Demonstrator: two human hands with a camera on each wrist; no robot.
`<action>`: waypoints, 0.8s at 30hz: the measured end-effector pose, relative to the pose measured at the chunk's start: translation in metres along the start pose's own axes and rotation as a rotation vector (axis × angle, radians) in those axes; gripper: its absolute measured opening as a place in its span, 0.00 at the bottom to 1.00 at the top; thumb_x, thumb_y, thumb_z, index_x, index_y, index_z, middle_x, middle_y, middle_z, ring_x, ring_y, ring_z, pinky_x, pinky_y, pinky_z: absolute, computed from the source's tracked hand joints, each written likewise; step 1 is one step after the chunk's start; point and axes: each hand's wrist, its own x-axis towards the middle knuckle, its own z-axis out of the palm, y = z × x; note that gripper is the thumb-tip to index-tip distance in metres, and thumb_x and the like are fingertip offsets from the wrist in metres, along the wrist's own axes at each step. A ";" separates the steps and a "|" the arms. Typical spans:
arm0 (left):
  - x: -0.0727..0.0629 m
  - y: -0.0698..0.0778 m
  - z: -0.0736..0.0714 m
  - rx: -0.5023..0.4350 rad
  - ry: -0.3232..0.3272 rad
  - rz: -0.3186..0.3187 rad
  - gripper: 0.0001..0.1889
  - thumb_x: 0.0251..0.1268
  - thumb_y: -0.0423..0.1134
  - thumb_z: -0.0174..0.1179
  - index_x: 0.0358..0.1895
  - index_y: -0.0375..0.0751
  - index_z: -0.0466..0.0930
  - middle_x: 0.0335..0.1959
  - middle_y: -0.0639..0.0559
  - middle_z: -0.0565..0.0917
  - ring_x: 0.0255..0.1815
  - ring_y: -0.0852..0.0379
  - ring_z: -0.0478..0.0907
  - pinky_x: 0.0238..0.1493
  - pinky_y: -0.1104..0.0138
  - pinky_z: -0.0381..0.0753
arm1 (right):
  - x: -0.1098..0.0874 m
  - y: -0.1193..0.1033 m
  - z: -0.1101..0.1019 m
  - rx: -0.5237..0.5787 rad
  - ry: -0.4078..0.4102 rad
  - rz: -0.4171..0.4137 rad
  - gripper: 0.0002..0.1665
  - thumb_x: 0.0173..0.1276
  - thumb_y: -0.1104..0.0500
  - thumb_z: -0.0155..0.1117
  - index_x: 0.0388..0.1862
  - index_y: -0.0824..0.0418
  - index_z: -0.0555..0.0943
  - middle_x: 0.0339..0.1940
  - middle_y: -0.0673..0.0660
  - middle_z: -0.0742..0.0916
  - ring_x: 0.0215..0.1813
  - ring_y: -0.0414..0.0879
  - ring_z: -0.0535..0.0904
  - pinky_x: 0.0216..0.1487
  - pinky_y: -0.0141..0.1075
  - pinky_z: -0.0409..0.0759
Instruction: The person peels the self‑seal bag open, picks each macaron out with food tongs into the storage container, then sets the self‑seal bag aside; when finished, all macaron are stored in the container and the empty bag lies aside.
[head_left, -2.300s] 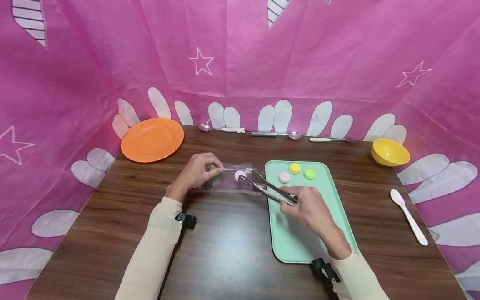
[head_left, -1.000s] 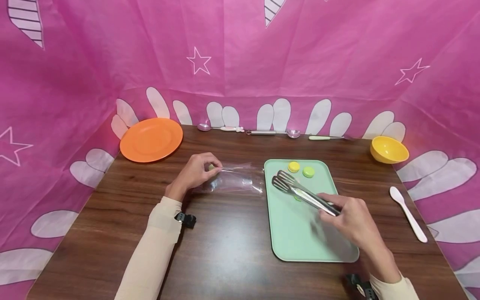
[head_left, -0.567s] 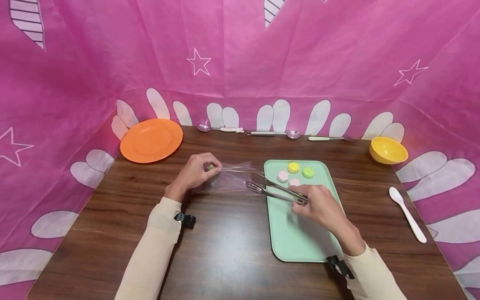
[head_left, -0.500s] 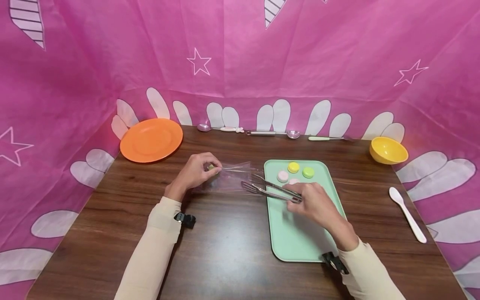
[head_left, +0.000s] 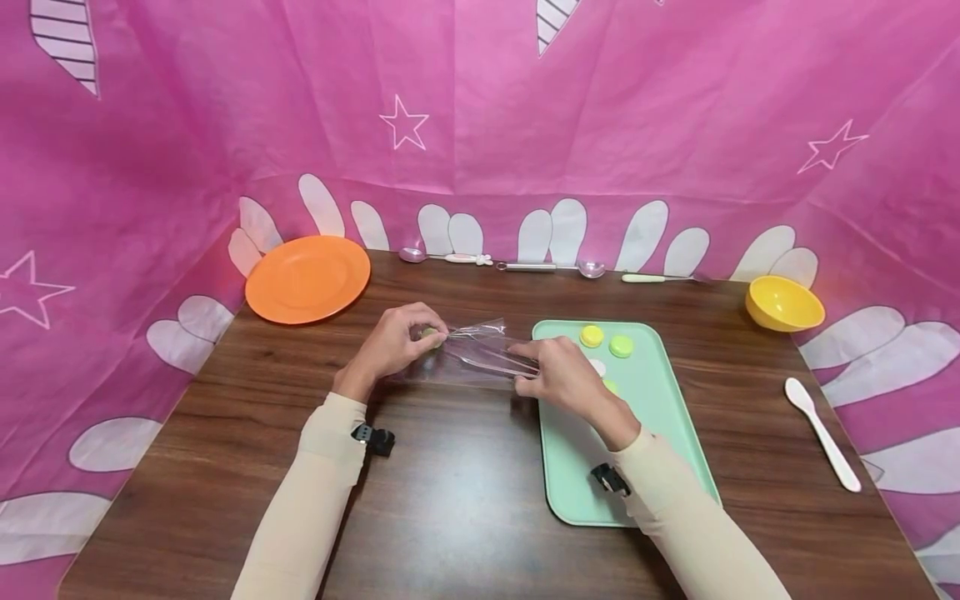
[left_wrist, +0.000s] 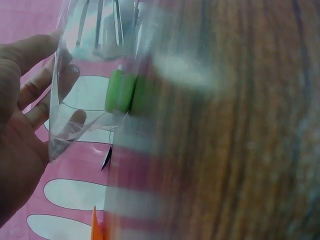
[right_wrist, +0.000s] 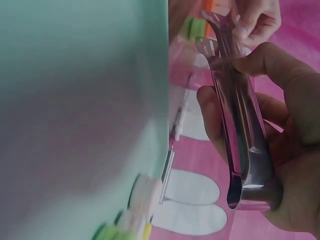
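My left hand (head_left: 399, 342) pinches the edge of a clear plastic bag (head_left: 468, 371) lying on the table. A green macaron (left_wrist: 120, 92) lies at the bag's left end, beside my left fingers. With my right hand (head_left: 566, 379) I hold metal tongs (right_wrist: 245, 125). Their slotted tips (left_wrist: 100, 20) are at the bag, seen through its film in the left wrist view; I see no macaron between them. Beneath my right hand is the mint tray (head_left: 637, 450). On it are a yellow macaron (head_left: 592, 336), a green macaron (head_left: 621, 346) and others partly hidden by my hand.
An orange plate (head_left: 307, 279) stands at the back left and a yellow bowl (head_left: 784, 304) at the back right. Along the back edge lie a slotted ladle (head_left: 591, 269) and other utensils. A white spoon (head_left: 823, 433) lies at the right.
The tongs held a pink macaron over the bag, went back over the tray, then came left again without one. My right hand is now farther left, at the bag. My left hand stayed put.
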 end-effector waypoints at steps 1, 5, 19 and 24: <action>0.000 0.000 0.000 -0.004 0.001 -0.005 0.02 0.71 0.34 0.72 0.41 0.41 0.92 0.44 0.46 0.91 0.50 0.43 0.87 0.58 0.45 0.85 | 0.003 -0.001 0.002 -0.007 0.000 0.002 0.26 0.56 0.61 0.74 0.56 0.61 0.91 0.31 0.55 0.89 0.29 0.44 0.73 0.28 0.34 0.69; 0.000 -0.002 0.000 -0.002 0.002 -0.024 0.02 0.70 0.34 0.73 0.41 0.42 0.92 0.46 0.45 0.89 0.53 0.42 0.86 0.63 0.46 0.84 | 0.012 -0.006 0.010 -0.020 0.006 0.028 0.27 0.57 0.60 0.75 0.58 0.61 0.90 0.31 0.56 0.89 0.29 0.46 0.74 0.28 0.36 0.71; 0.000 -0.004 -0.001 0.002 0.017 -0.045 0.02 0.71 0.35 0.72 0.42 0.41 0.92 0.50 0.45 0.88 0.56 0.43 0.85 0.66 0.47 0.84 | 0.022 -0.013 0.023 0.024 0.024 0.071 0.21 0.59 0.61 0.75 0.53 0.55 0.92 0.28 0.52 0.87 0.27 0.46 0.77 0.26 0.36 0.73; -0.001 -0.005 -0.001 0.011 0.029 -0.035 0.02 0.70 0.33 0.73 0.42 0.40 0.92 0.50 0.44 0.88 0.56 0.42 0.84 0.65 0.47 0.84 | 0.017 -0.011 0.020 0.026 0.022 0.076 0.23 0.59 0.61 0.76 0.56 0.57 0.92 0.33 0.55 0.91 0.29 0.46 0.77 0.28 0.36 0.75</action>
